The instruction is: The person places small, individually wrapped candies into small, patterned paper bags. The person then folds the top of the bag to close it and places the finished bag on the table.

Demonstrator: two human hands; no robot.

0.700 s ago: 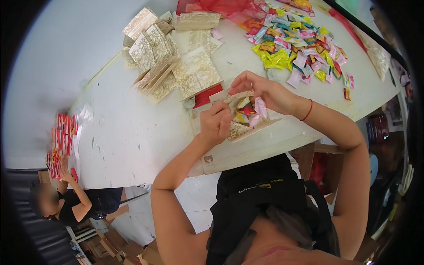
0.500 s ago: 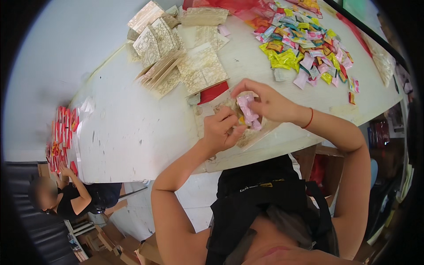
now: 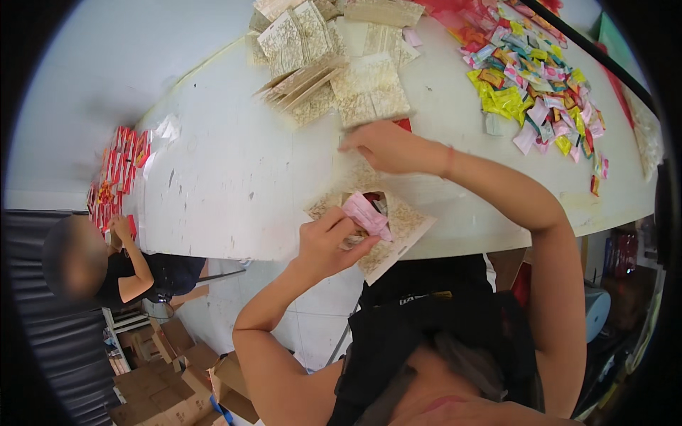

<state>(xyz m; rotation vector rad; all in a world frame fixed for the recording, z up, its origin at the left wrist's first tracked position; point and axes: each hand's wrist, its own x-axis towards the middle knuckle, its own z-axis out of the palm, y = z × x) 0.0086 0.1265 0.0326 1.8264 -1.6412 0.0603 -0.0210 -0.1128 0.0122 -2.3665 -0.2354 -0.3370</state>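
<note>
At the centre of the frame, 1 opened cream-and-tan patterned cardboard carton [image 3: 410, 231] is placed at the table's near edge, with 1 pink plastic-wrapped packet [image 3: 367, 215] lying at its opening. The packet is touched by the left hand [image 3: 327, 243], whose thumb and forefinger are bent toward each other; whether it is pinched cannot be told. Above the carton, the right hand [image 3: 394, 148] is blurred, and its grip cannot be told. At top centre, folded patterned card pieces [image 3: 371, 89] are heaped, too overlapped for counting; 1 red piece [image 3: 403, 124] is partly covered. Uncountable multicoloured wrapped packets [image 3: 543, 103] are piled at upper right. All are borne by 1 scuffed white table [image 3: 227, 156]. At far left, red boxes [image 3: 117, 163] are grouped near 1 black-clad co-worker [image 3: 167, 273]; below, brown cardboard boxes [image 3: 160, 387] are seen.
</note>
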